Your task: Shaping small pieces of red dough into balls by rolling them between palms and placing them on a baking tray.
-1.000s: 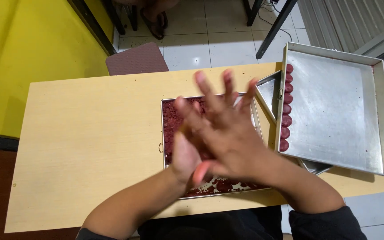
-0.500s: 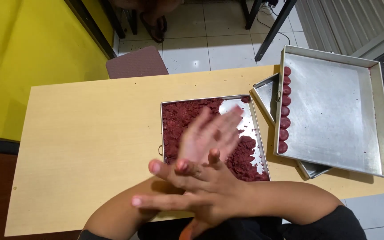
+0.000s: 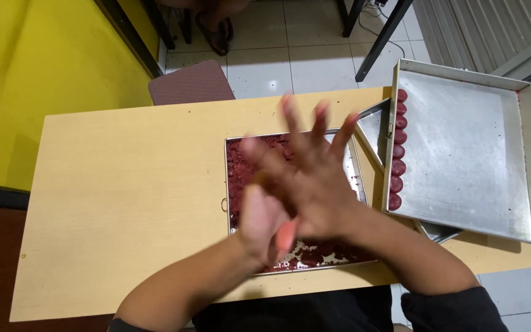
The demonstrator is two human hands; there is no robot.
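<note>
I see both hands pressed palm to palm over the small tray (image 3: pixel 235 184) of dark red dough (image 3: pixel 241 169). The right hand (image 3: pixel 314 178) lies on top, fingers spread and straight, motion-blurred at the tips. The left hand (image 3: pixel 262 218) sits beneath it, palm up, mostly covered; only its heel and thumb side show. Neither hand is closed on anything I can see; whether a piece of dough lies between the palms I cannot tell.

The hands and forearms hide the middle and right of the small tray. Dough shows at its left edge and along the near rim, with bare metal patches there.

To the right, a large steel tray (image 3: pixel 468 160) rests tilted on another tray (image 3: pixel 373 129), whose corner alone shows. A row of red dough balls (image 3: pixel 397 150) lines the large tray's left wall. Its far right corner hangs past the bench (image 3: pixel 124 203).

Beyond the bench: a brown stool seat (image 3: pixel 192 83), tiled floor (image 3: pixel 290 55), yellow wall (image 3: pixel 38 74).
</note>
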